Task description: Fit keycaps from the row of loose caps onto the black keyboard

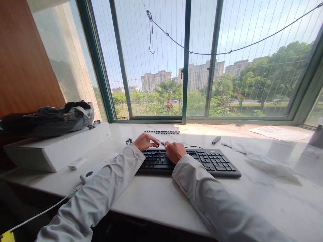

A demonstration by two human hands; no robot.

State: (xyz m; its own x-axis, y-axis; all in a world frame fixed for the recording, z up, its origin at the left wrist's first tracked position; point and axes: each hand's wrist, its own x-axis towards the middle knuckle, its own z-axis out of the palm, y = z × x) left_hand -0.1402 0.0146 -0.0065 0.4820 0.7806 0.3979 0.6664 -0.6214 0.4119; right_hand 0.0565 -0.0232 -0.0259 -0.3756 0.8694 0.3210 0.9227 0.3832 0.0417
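Nearest the camera, two white sleeves reach forward over the pale stone counter (156,198), and at their ends both hands sit at the far edge of a black keyboard (199,163). The right hand (174,151) lies curled over the middle of the top key rows, knuckles up, fingers bent down onto the keys. The left hand (145,141) rests just beyond the keyboard's upper left corner, fingers drawn together and pointing right toward a thin dark item between the two hands; it looks pinched on that item, though the view is too small to be sure. A thin black cable (193,147) runs along the counter just behind the keyboard. To the left lie a small white device (88,174) with a white cord and a white box (58,148) bearing a dark bag (47,119). Farther back are a strip of loose dark keycaps (162,132), a small dark stick (216,140), a pen (228,145) and a sheet of paper (277,132). Beyond stands the green-framed window (186,67).
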